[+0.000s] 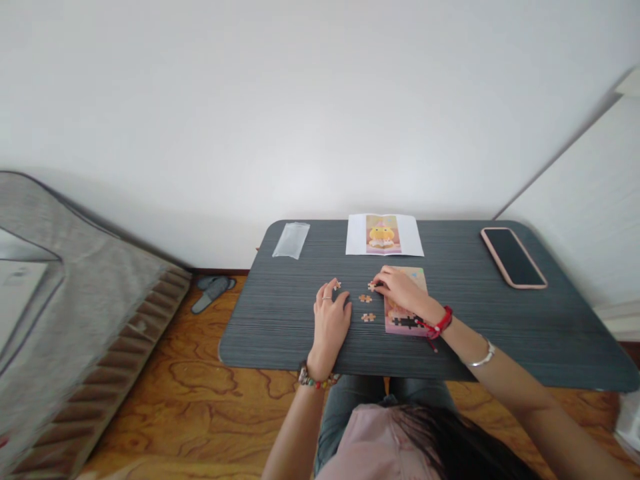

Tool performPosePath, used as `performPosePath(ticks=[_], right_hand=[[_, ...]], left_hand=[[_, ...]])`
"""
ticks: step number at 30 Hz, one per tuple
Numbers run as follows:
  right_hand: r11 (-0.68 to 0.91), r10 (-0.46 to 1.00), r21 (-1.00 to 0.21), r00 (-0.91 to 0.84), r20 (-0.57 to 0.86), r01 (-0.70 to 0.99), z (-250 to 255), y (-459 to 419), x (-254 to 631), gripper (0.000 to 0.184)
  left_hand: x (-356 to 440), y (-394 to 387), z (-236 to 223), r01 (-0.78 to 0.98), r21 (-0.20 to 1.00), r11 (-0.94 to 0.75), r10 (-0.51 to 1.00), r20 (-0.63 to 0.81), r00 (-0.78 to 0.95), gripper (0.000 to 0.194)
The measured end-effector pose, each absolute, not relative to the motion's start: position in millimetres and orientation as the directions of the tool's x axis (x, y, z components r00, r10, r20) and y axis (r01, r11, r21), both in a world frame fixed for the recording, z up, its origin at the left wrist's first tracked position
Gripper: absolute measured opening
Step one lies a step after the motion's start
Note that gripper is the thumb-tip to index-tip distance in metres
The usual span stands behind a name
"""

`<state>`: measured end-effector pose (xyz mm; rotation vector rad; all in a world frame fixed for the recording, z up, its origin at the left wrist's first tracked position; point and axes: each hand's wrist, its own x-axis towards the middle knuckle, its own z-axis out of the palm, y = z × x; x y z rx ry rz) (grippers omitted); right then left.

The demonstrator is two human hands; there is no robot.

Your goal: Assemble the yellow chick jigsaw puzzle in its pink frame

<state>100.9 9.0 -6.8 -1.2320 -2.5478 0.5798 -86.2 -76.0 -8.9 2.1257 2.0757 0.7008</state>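
Note:
A partly filled jigsaw puzzle (417, 275) lies on the table, with dark gaps along its lower part. My right hand (403, 291) reaches across it, thumb and fingers closed at a puzzle piece (371, 286) just off its left edge. Farther left, my left hand (331, 323) rests on the tabletop with its fingers apart. Its fingertips are beside another loose piece (338, 285); whether they touch it is hard to see. Between the hands lie two more pieces, an upper one (365, 299) and a lower one (369, 317). My right forearm and hand hide part of the puzzle.
Behind the puzzle, a creased white sheet (356, 235) shows a yellow cartoon figure. A clear plastic sleeve (292, 240) lies at the back left of the dark table (270, 313). A phone (514, 258) in a pink case is at the right. Slippers (214, 292) are on the floor.

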Motion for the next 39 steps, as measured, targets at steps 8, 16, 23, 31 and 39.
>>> performPosePath(ticks=[8,16,23,31,39], right_hand=[[0.587,0.779,-0.43,-0.623,0.07,0.686,-8,-2,102,0.004],[0.556,0.823,-0.392,-0.552,0.136,0.733,1,-32,114,0.015],[0.47,0.881,-0.453,-0.435,0.186,0.758,3,-55,124,0.01],[0.38,0.924,-0.601,-0.313,0.218,0.703,3,-70,148,0.011],[0.23,0.972,-0.721,-0.186,0.142,0.654,1,-85,176,0.011]], left_hand=[[-76,-73,-8,0.912,0.394,-0.112,0.964,0.267,0.003,0.02],[-50,-74,-7,0.869,0.431,-0.242,0.947,0.3,0.115,0.011],[-32,-76,-5,0.843,0.437,-0.315,0.933,0.306,0.19,0.008],[-22,-79,-1,0.825,0.419,-0.378,0.91,0.331,0.25,0.009],[0,-88,3,0.824,0.396,-0.406,0.903,0.312,0.296,0.009]])
